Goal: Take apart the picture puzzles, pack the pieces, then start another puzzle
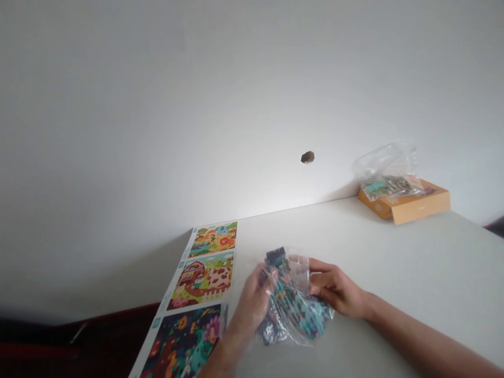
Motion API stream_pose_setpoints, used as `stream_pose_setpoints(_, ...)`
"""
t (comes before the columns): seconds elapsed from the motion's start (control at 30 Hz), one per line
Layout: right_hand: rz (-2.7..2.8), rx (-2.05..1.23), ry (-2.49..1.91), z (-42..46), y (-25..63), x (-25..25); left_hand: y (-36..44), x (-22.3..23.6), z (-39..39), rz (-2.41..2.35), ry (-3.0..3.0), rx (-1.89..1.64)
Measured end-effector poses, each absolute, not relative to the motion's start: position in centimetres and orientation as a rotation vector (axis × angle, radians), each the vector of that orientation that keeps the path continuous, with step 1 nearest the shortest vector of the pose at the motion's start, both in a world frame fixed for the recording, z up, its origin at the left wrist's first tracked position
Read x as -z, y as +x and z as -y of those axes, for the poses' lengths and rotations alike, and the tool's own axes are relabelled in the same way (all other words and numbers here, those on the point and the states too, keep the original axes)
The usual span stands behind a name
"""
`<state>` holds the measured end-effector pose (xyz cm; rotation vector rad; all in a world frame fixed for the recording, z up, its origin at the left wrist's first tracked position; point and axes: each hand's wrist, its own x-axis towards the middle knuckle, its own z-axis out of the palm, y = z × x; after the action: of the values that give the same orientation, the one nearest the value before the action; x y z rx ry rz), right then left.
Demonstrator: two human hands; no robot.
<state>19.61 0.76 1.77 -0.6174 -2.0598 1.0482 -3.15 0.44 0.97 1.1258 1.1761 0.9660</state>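
A clear plastic bag point(301, 310) full of dark blue and teal jigsaw puzzle pieces is held just above the white table. My left hand point(254, 296) grips its left side near the top, fingers closed and partly hidden by the plastic. On the other side, my right hand point(334, 289) pinches the bag's upper right edge between thumb and fingers. Several pieces bunch up at the top of the bag between my hands. Left of my left hand lie three picture sheets: a dark night scene point(183, 344), a farm scene point(205, 281) and a yellow animal scene point(216, 239).
An orange box point(421, 207) with an open flap stands at the table's back right. On top of it rests another clear bag point(389, 178) with puzzle pieces. Behind the white table point(307, 231) rises a white wall with a small hole point(307, 157).
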Motion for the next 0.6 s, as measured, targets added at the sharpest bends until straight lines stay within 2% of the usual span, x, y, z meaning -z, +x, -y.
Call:
stream_pose_setpoints(0.23, 2.063, -1.012, -0.659, -0.7, 19.7, -1.7, -3.0, -1.7, -0.4, -1.217, 1.283, -1.015)
stream_pose_setpoints(0.6, 2.069, -0.930, -0.702, -0.9, 19.9, -0.9, -2.8, 0.0, -0.7, -1.126, 1.054, -1.054)
